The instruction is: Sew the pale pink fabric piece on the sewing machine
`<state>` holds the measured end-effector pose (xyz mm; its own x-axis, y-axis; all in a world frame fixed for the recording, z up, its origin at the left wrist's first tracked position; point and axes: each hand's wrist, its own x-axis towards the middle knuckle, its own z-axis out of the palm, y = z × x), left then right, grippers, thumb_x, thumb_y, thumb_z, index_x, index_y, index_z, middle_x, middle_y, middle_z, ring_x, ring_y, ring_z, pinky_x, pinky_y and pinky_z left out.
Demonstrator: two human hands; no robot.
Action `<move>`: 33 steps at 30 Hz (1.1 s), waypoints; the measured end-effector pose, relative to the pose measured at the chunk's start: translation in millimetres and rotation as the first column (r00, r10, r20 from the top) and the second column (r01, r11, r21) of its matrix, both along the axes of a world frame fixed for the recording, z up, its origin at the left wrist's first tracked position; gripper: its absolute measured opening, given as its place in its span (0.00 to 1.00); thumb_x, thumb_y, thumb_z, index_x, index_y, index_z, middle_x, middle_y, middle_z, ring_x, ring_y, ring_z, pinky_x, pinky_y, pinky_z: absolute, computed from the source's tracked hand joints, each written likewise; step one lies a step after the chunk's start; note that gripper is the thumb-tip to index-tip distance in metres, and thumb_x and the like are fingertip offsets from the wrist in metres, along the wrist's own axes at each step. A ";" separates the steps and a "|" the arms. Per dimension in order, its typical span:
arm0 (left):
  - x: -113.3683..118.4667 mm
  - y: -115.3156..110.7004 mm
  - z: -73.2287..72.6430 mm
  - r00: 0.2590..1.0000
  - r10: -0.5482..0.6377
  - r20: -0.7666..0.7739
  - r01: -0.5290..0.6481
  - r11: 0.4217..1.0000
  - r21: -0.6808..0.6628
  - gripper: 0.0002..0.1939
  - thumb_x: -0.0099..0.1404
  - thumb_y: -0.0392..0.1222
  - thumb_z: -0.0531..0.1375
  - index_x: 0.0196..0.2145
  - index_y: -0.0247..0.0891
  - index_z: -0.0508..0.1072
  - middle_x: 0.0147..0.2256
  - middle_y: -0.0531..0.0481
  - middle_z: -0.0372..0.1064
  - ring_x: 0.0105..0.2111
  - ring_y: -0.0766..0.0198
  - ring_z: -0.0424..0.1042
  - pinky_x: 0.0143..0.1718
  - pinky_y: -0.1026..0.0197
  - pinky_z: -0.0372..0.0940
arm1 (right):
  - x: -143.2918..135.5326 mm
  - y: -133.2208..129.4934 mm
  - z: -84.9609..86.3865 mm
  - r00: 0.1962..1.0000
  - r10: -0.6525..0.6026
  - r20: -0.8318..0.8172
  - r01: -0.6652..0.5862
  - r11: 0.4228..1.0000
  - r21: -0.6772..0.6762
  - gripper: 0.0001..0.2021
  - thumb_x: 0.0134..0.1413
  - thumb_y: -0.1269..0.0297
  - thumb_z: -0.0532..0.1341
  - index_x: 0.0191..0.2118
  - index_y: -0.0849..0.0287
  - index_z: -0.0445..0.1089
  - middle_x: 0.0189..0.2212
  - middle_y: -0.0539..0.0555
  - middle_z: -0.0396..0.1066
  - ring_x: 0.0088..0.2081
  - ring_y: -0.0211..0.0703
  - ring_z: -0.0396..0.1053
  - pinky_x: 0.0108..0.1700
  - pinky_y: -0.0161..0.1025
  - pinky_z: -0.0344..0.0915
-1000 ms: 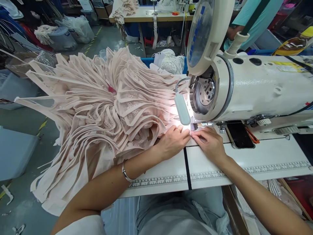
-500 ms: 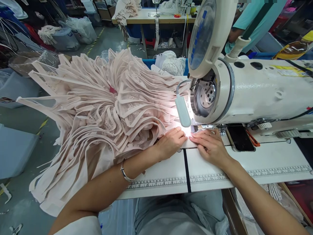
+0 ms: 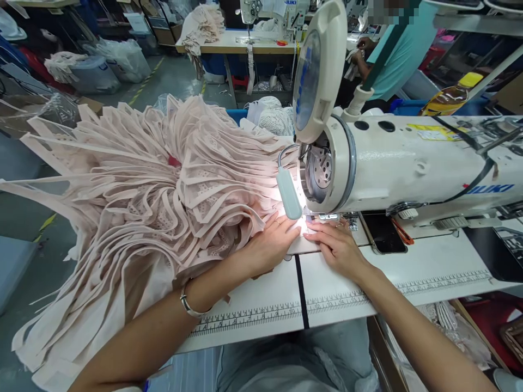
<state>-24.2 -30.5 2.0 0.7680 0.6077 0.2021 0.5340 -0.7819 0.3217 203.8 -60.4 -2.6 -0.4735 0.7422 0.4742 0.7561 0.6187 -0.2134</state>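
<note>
The person's left hand (image 3: 272, 242) lies flat on a pale pink fabric piece (image 3: 304, 244) just in front of the needle area of the white sewing machine (image 3: 408, 163), fingers held together and pressing down, fingertips right at the lit spot under the small lamp (image 3: 289, 193). The right hand (image 3: 337, 246) rests on the same piece from the other side, fingers extended and close together, tips almost meeting those of the left. Whether either hand pinches an edge cannot be told; the glare hides it.

Compared with a second ago, both hands sit slightly closer under the machine head and the fingertips have crept toward the presser foot, which suggests the piece is being fed forward in small steps. The camera has also tilted up, so more of the room shows.

Left of the machine, a large fanned heap of pink lace garments (image 3: 143, 201) spills off the white table (image 3: 253, 294). A phone (image 3: 383, 233) lies just right of the needle plate. Behind the machine, another person in a teal shirt (image 3: 402, 51) works at something.
</note>
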 end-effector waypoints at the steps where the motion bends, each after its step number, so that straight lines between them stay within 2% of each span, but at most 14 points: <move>1: 0.0 0.0 -0.1 1.000 0.004 0.001 -0.004 1.000 0.006 0.18 0.66 0.24 0.46 0.49 0.36 0.66 0.56 0.39 0.63 0.58 0.52 0.62 0.56 0.47 0.59 | 0.5 0.0 -0.4 1.000 -0.004 0.009 0.004 1.000 -0.014 0.16 0.58 0.76 0.53 0.40 0.53 0.76 0.47 0.51 0.77 0.47 0.44 0.72 0.54 0.46 0.58; 6: -0.7 1.9 0.2 0.999 0.027 -0.020 -0.026 0.999 0.041 0.17 0.68 0.26 0.46 0.49 0.37 0.65 0.54 0.41 0.64 0.52 0.54 0.65 0.57 0.47 0.58 | 2.1 0.7 -2.6 0.997 -0.015 0.069 0.023 0.993 -0.118 0.19 0.56 0.78 0.51 0.45 0.54 0.74 0.52 0.53 0.73 0.49 0.46 0.70 0.54 0.48 0.59; 9: -0.7 4.5 1.2 0.998 0.046 -0.033 -0.045 0.998 0.036 0.15 0.71 0.29 0.45 0.50 0.38 0.64 0.52 0.42 0.65 0.50 0.55 0.66 0.57 0.46 0.57 | 0.6 1.6 -3.5 0.994 -0.033 0.108 0.046 0.992 -0.119 0.19 0.56 0.77 0.51 0.46 0.54 0.73 0.53 0.54 0.73 0.48 0.47 0.70 0.55 0.50 0.58; 12: 0.1 7.4 3.5 0.999 0.042 -0.004 -0.042 0.999 -0.009 0.12 0.73 0.33 0.44 0.47 0.38 0.65 0.52 0.43 0.65 0.50 0.56 0.65 0.57 0.48 0.57 | -1.8 2.8 -3.1 0.991 -0.052 0.122 0.066 0.991 -0.118 0.19 0.56 0.76 0.50 0.46 0.54 0.72 0.53 0.54 0.73 0.48 0.46 0.70 0.56 0.50 0.58; 16: 1.7 11.5 6.8 0.997 0.064 0.031 -0.061 0.992 -0.112 0.09 0.72 0.33 0.46 0.42 0.39 0.65 0.51 0.45 0.65 0.49 0.56 0.65 0.55 0.48 0.60 | -3.6 5.0 -1.5 0.991 -0.058 0.123 0.081 0.979 -0.186 0.20 0.57 0.76 0.49 0.49 0.56 0.71 0.53 0.55 0.72 0.51 0.45 0.69 0.53 0.46 0.62; 19: 2.8 14.7 7.8 0.996 0.074 0.051 -0.065 0.983 -0.171 0.06 0.70 0.33 0.50 0.42 0.39 0.64 0.50 0.45 0.65 0.51 0.54 0.63 0.54 0.48 0.61 | -4.0 6.7 -0.8 0.987 -0.072 0.145 0.106 0.963 -0.246 0.20 0.58 0.74 0.48 0.51 0.57 0.70 0.54 0.56 0.71 0.51 0.46 0.70 0.52 0.47 0.64; 24: 4.1 19.5 10.0 0.992 0.103 0.067 -0.086 0.971 -0.225 0.05 0.70 0.36 0.52 0.44 0.39 0.64 0.50 0.45 0.65 0.53 0.54 0.63 0.54 0.49 0.62 | -6.2 9.0 1.7 0.970 -0.097 0.221 0.169 0.928 -0.333 0.22 0.60 0.72 0.47 0.55 0.57 0.68 0.56 0.57 0.70 0.53 0.49 0.68 0.54 0.51 0.64; 29: 5.1 20.5 12.7 0.991 0.124 0.040 -0.116 0.979 -0.170 0.05 0.71 0.38 0.52 0.44 0.40 0.64 0.53 0.45 0.63 0.58 0.52 0.58 0.57 0.49 0.60 | -10.4 10.9 2.4 0.934 -0.113 0.340 0.242 0.898 -0.367 0.26 0.60 0.72 0.46 0.60 0.55 0.65 0.59 0.58 0.67 0.52 0.53 0.68 0.55 0.55 0.62; 33: 8.6 16.5 14.4 0.976 0.218 -0.023 -0.219 0.970 -0.109 0.09 0.70 0.41 0.55 0.47 0.40 0.65 0.52 0.44 0.63 0.58 0.49 0.58 0.55 0.47 0.61 | -10.8 11.3 -0.4 0.919 -0.113 0.377 0.250 0.907 -0.339 0.27 0.59 0.75 0.44 0.61 0.55 0.64 0.58 0.58 0.68 0.48 0.52 0.69 0.52 0.55 0.62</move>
